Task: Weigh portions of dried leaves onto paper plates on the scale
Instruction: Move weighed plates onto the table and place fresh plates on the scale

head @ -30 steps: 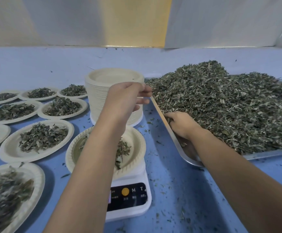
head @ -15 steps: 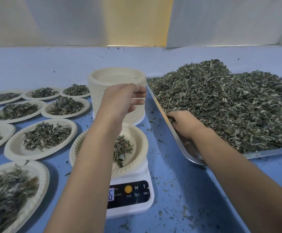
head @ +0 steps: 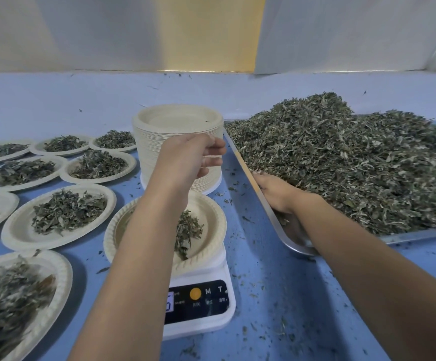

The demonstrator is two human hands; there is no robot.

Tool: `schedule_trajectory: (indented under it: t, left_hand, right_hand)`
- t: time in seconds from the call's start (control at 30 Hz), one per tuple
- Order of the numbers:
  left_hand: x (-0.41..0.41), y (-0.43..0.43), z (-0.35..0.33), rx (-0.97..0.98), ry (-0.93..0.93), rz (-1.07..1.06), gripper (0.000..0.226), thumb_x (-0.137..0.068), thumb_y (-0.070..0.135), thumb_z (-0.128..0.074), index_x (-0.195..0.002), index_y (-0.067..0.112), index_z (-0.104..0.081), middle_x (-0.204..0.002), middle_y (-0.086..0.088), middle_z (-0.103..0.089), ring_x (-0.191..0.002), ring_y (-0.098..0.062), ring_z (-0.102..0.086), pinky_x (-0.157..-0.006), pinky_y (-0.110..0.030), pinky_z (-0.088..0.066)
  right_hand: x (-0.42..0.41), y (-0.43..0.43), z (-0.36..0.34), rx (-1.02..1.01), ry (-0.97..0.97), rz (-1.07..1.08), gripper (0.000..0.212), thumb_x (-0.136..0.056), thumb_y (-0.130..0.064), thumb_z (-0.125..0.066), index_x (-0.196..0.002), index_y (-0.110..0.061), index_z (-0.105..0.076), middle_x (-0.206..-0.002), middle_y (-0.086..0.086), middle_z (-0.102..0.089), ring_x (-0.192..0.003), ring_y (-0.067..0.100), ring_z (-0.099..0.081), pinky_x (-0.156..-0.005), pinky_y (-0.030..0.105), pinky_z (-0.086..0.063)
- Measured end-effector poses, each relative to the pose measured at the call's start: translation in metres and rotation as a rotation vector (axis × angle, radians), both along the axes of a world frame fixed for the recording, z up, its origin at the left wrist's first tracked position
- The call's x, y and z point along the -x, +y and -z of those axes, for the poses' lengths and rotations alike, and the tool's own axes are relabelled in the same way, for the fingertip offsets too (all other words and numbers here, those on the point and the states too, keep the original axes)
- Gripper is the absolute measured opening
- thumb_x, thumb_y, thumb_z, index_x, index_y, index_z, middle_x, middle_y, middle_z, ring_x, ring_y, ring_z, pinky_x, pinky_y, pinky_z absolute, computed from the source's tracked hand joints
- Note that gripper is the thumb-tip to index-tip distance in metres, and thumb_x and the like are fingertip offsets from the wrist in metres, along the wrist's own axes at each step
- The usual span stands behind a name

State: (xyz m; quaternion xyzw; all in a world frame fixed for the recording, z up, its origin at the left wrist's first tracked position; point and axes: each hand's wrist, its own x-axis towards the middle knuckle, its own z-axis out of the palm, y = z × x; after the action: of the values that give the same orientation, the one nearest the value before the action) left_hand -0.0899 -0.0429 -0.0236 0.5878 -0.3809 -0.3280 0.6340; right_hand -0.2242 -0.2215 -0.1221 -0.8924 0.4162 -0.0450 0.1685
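the left hand (head: 185, 160) hovers over the scale (head: 198, 303) and its leaf-strewn paper plate (head: 213, 222), fingers curled, contents unseen. right of the scale, the right hand (head: 276, 195) is sunk into the leaf pile (head: 341, 162), grip hidden.

A bare strip of blue surface (head: 271, 287) runs between the white digital scale (head: 206, 327) and the flat metal tray (head: 293, 237). The tall stack of beige paper plates (head: 159, 152) blocks behind; leaf-filled paper plates (head: 16, 235) crowd the left.
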Motion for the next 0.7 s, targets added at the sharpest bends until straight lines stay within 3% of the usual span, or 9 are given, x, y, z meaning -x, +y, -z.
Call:
schedule_trajectory:
  t: [0.07,0.13,0.23,0.33,0.43,0.57,0.7]
  left_hand:
    - [-0.001,0.0,0.001,-0.001,-0.001,0.001,0.022,-0.09,0.015,-0.052,-0.078,0.017,-0.07,-0.078,0.004,-0.074,-0.062,-0.006,-0.064,-0.058,-0.018,-0.042]
    - [0.0,-0.001,0.002,-0.001,-0.007,0.007,0.022,-0.09,0.015,-0.051,-0.078,0.016,-0.07,-0.08,0.003,-0.074,-0.062,-0.007,-0.064,-0.059,-0.018,-0.042]
    - [0.002,-0.001,0.002,-0.004,-0.009,0.014,0.022,-0.09,0.015,-0.052,-0.078,0.016,-0.07,-0.08,0.003,-0.074,-0.062,-0.007,-0.064,-0.058,-0.018,-0.042]
    - [0.003,-0.001,0.002,-0.007,-0.013,0.015,0.021,-0.089,0.014,-0.052,-0.078,0.016,-0.07,-0.081,0.002,-0.074,-0.062,-0.007,-0.064,-0.059,-0.019,-0.042]
    - [0.003,-0.001,0.002,-0.008,-0.017,0.008,0.022,-0.088,0.014,-0.052,-0.078,0.016,-0.071,-0.081,0.002,-0.075,-0.062,-0.006,-0.064,-0.059,-0.019,-0.043]
    - [0.001,-0.001,0.003,-0.006,-0.011,0.004,0.023,-0.088,0.014,-0.051,-0.077,0.016,-0.071,-0.08,0.003,-0.075,-0.062,-0.006,-0.065,-0.06,-0.019,-0.043]
    - [-0.001,-0.001,0.004,0.001,-0.012,0.006,0.023,-0.088,0.014,-0.051,-0.077,0.016,-0.071,-0.079,0.003,-0.074,-0.063,-0.007,-0.065,-0.06,-0.019,-0.043]
  right_hand:
    - [0.001,0.001,0.001,0.048,0.041,0.04,0.045,-0.102,-0.015,-0.034,-0.147,-0.013,-0.033,-0.149,0.007,-0.035,-0.135,0.03,-0.03,-0.113,0.043,-0.025]
    - [0.004,0.003,0.0,0.093,0.082,0.084,0.04,-0.101,-0.016,-0.034,-0.14,-0.013,-0.039,-0.137,0.009,-0.038,-0.124,0.032,-0.031,-0.106,0.047,-0.031]
    - [0.007,0.004,-0.001,0.125,0.024,0.106,0.042,-0.098,-0.018,-0.039,-0.139,-0.015,-0.039,-0.132,0.009,-0.035,-0.124,0.031,-0.028,-0.103,0.046,-0.033]
    - [0.015,0.005,-0.006,0.054,-0.122,0.153,0.049,-0.092,-0.021,-0.046,-0.14,-0.029,-0.039,-0.133,0.003,-0.032,-0.128,0.025,-0.023,-0.105,0.044,-0.031]
    - [0.025,0.005,-0.009,0.074,-0.037,0.168,0.042,-0.096,-0.036,-0.04,-0.137,-0.037,-0.043,-0.137,0.001,-0.035,-0.13,0.025,-0.023,-0.107,0.047,-0.029]
    - [0.022,0.014,-0.008,0.178,0.124,0.139,0.044,-0.104,-0.038,-0.024,-0.144,-0.023,-0.034,-0.144,0.009,-0.033,-0.129,0.033,-0.028,-0.107,0.047,-0.031]
    - [0.011,0.024,-0.011,0.203,0.153,0.203,0.039,-0.105,-0.031,-0.028,-0.133,-0.009,-0.041,-0.128,0.016,-0.036,-0.12,0.037,-0.037,-0.097,0.046,-0.037]
